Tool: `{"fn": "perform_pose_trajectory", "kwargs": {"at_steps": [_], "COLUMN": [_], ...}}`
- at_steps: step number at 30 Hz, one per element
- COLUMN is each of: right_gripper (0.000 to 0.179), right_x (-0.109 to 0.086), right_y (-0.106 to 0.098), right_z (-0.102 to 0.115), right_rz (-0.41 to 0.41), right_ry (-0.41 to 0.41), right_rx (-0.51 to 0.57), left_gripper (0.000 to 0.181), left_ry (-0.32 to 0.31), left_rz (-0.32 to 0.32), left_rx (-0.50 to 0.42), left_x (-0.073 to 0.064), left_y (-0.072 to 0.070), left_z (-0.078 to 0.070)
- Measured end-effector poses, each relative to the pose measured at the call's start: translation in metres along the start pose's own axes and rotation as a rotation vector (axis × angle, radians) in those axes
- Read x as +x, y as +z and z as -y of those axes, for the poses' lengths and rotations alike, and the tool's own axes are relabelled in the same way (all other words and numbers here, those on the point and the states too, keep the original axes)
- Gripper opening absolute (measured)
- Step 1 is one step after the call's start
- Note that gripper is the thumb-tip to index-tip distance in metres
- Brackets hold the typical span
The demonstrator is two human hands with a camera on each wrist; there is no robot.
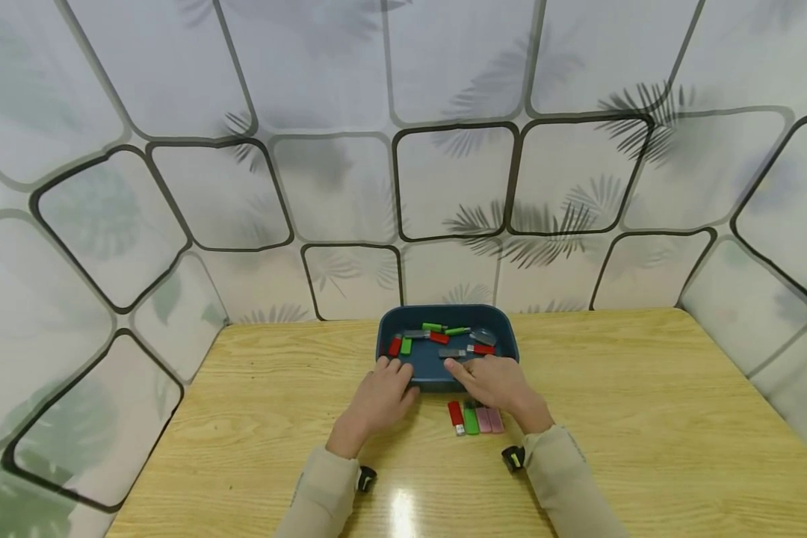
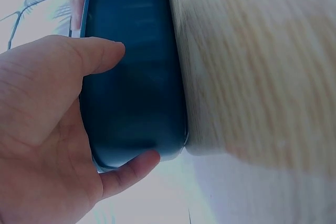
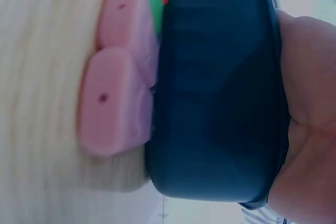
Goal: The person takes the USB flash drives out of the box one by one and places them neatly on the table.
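Observation:
A dark blue plastic tray (image 1: 428, 371) stands on the table with several red, green and grey USB sticks (image 1: 438, 338) lying loose in it. My left hand (image 1: 379, 392) grips its front left corner, fingers over the rim and thumb (image 2: 102, 55) on the outer front wall. At the front right my right hand (image 1: 498, 382) holds the rim, its thumb reaching over the inside; its other fingers are partly hidden. Before the tray lie a red USB stick (image 1: 456, 418), a green one (image 1: 471, 421) and two pink ones (image 3: 113, 100), side by side.
The light wooden table (image 1: 276, 418) spreads around the tray. A patterned cloth wall (image 1: 350, 187) rises behind it and at both sides. Close to the tray's front wall stand the pink sticks. Dark wrist devices (image 1: 513, 458) sit below both hands.

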State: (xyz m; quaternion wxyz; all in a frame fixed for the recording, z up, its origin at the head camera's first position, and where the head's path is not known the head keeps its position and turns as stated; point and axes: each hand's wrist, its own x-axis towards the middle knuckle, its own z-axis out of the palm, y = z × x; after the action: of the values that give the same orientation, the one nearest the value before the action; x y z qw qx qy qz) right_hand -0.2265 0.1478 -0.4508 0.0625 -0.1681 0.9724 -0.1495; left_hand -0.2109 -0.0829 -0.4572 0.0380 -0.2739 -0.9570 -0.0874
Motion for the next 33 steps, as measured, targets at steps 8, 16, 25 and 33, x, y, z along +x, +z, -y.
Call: {"fn": "perform_pose_trajectory", "kwargs": {"at_steps": [8, 16, 25, 33], "right_gripper": [0.021, 0.022, 0.027, 0.027], "right_x": [0.012, 0.039, 0.058, 0.057], "right_y": [-0.011, -0.017, -0.013, -0.015], "right_z": [0.004, 0.019, 0.020, 0.019], "right_rz": [-0.097, 0.013, 0.162, 0.133], "right_ry": [-0.055, -0.032, -0.054, -0.044], "right_rx": [0.121, 0.117, -0.025, -0.065], "left_gripper": [0.020, 0.020, 0.019, 0.020], "left_ry": [-0.001, -0.018, -0.004, -0.002], "left_rz": [0.001, 0.024, 0.017, 0.001], "left_rx": [-0.012, -0.021, -0.035, -0.025], "left_x": [-0.001, 0.001, -0.002, -0.001], "left_y": [-0.001, -0.002, -0.003, -0.001], "left_z": [0.000, 0.001, 0.002, 0.002]}}
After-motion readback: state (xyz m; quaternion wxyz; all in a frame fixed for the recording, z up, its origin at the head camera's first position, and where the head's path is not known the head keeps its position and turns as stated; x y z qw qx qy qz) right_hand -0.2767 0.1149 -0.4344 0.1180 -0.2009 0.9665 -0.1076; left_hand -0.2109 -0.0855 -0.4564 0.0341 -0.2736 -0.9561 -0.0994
